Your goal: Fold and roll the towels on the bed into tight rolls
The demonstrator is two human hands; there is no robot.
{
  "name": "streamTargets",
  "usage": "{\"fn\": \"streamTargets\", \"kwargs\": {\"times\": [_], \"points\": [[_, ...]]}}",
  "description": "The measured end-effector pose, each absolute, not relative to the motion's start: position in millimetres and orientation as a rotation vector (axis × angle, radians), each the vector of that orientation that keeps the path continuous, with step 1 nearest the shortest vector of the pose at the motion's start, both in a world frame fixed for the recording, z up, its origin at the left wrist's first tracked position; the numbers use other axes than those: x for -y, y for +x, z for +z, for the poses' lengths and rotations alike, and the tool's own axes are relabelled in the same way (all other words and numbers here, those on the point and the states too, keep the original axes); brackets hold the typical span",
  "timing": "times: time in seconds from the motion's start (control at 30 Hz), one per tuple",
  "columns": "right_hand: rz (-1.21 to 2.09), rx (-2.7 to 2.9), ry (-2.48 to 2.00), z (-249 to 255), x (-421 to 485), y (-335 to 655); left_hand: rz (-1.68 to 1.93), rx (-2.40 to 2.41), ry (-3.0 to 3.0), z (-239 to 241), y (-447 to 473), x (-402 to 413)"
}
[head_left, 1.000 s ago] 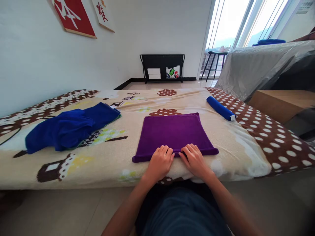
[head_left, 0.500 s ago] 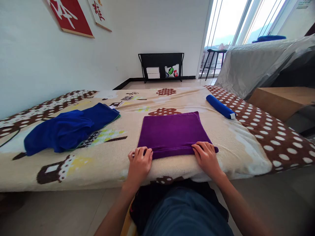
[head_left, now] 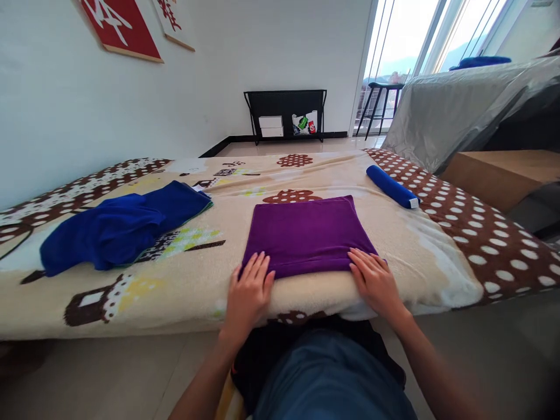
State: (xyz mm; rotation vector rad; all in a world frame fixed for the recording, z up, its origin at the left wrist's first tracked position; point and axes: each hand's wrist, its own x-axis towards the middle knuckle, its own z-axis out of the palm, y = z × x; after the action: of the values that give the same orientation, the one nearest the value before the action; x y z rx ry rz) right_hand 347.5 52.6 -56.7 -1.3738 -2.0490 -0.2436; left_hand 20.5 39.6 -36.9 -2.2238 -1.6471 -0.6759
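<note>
A folded purple towel (head_left: 306, 233) lies flat on the patterned blanket (head_left: 184, 286) right in front of me. My left hand (head_left: 249, 291) rests flat with fingers stretched out on the towel's near left corner. At the near right corner my right hand (head_left: 374, 280) lies flat too, fingers extended onto the rolled near edge. Neither hand grips anything.
A heap of blue towels (head_left: 118, 227) lies to the left on the blanket. A rolled blue towel (head_left: 391, 186) sits at the far right. A covered piece of furniture (head_left: 455, 111) and a brown box (head_left: 499, 175) stand to the right; a black rack (head_left: 286, 114) is at the far wall.
My hands moved apart from the middle of the towel's near edge to its two corners, then opened from curled fingers to flat palms. The near edge now sits a little farther from me.
</note>
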Motion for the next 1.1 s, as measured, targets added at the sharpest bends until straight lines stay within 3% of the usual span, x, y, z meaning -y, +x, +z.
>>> {"fn": "streamTargets", "kwargs": {"times": [0.13, 0.37, 0.67, 0.9, 1.1], "points": [[-0.316, 1.997, -1.417, -55, -49, 353, -0.711, 1.638, -2.128, -32, 16, -33], [-0.095, 2.212, -1.185, -35, -48, 275, -0.716, 1.343, -2.618, -19, 91, -42], [-0.317, 1.993, -1.533, -50, -60, 352, -0.600, 1.675, -2.211, -27, 9, -43], [-0.089, 2.141, -1.205, -28, -45, 280, -0.773, 1.138, -2.624, -11, 72, -44], [-0.083, 2.114, -1.301, -33, -59, 286, -0.734, 1.377, -2.595, -20, 63, -51]]}}
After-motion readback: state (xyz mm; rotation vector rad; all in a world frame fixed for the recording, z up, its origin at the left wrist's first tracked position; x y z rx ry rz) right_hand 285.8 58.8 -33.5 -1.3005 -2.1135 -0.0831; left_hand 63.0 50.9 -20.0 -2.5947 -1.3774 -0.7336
